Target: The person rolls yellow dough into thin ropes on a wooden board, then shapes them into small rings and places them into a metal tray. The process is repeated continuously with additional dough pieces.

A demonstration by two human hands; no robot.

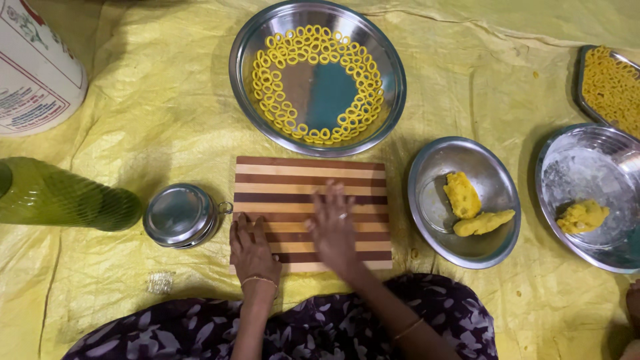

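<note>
We see both hands flat, palms down, on the striped wooden cutting board [293, 193] lying on the yellow sheet [153, 113]. The left hand [252, 250] rests at the board's near left corner, fingers spread and released, nothing held, a thin bangle at the wrist. The right hand [333, 227] lies further in, near the board's middle, fingers stretched forward and blurred; a ring shows on one finger. It looks open, but we cannot tell whether anything sits under the palm.

Beyond the board stands a big steel bowl [243, 73] with small yellow dough rings [320, 47] laid round its inside. Right of the board, a smaller steel bowl [427, 173] holds two lumps of yellow dough [470, 207]. Further right, another steel bowl [600, 147], cut by the frame edge, holds one more dough lump [582, 217]. A tray of rings [610, 87] at the top right is partly out of frame.

Left of the board sits a small lidded steel tin [180, 215], then a green bottle [63, 197] lying on its side, and a white tub [33, 67], cut off at the top left. The forearms come up from a dark flowered dress [320, 327].
</note>
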